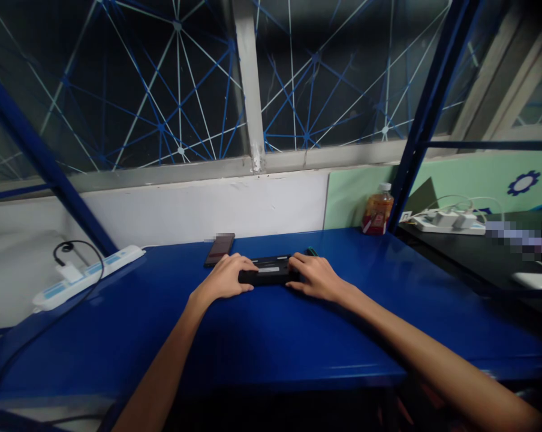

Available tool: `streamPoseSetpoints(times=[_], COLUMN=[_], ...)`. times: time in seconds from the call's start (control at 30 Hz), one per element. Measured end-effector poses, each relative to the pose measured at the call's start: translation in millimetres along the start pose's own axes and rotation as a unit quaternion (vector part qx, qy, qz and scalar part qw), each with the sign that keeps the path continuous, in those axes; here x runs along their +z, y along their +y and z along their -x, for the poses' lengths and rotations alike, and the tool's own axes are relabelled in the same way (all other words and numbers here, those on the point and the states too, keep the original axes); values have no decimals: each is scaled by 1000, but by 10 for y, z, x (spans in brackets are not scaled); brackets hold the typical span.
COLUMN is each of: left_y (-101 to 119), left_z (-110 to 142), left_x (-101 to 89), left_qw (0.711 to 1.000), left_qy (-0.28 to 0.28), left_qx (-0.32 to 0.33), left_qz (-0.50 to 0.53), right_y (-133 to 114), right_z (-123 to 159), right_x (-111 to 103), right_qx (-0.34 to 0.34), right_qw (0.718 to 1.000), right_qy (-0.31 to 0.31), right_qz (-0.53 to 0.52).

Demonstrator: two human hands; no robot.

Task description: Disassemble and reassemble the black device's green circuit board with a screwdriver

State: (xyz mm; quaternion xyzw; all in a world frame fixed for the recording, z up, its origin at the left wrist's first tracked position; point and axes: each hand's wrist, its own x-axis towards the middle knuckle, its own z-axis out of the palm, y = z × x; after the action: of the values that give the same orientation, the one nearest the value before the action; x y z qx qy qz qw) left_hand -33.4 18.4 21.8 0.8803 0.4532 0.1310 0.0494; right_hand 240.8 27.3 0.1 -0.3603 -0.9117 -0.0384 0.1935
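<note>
A black box-shaped device (271, 275) with pale labels on its top is between my hands at the middle of the blue table; its exact kind I cannot make out. My left hand (230, 277) is closed around its left end, the thumb along the near side. At the right end my right hand (315, 276) grips it in the same way, with fingers over the top. A dark smartphone (220, 250) lies just behind my left hand. Partly hidden behind my right hand is a small green object (313, 251).
On the left of the blue table (271, 342) lies a white power strip (91, 279) with a plugged-in charger and black cable. A bottle of reddish drink (378, 210) stands at the back right. Farther right, another power strip (451, 222) sits on a black surface. Blue posts flank the table.
</note>
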Motion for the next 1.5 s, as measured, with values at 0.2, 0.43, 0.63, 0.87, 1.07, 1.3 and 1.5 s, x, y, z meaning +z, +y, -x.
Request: streamPoseSetpoints(times=[0.2,0.43,0.63,0.87,1.07,1.3,1.5], left_y=[-3,-15,-105,-87,-72,-118,-104], left_z=[-5,-3,-43,-219,-191,-191,-184], left_x=[12,37,45,85,123,188,182], left_qw=[1000,1000,1000,999,999,998,997], left_qy=[-5,-4,-11,-34,-11,15,9], left_qx=[-4,-13,-28,17,11,29,24], left_qz=[-11,-11,3,4,31,53,68], right_y=[24,37,173,458,411,367,336], right_z=[-3,5,-12,-225,-169,-78,-94], right_x=[45,72,5,-186,-101,-65,-114], right_qx=[-1,26,66,62,40,24,17], right_qw=[1000,999,997,990,989,994,994], right_qy=[-6,-18,-40,-109,-88,-51,-60], right_qz=[24,37,9,-63,-110,-97,-94])
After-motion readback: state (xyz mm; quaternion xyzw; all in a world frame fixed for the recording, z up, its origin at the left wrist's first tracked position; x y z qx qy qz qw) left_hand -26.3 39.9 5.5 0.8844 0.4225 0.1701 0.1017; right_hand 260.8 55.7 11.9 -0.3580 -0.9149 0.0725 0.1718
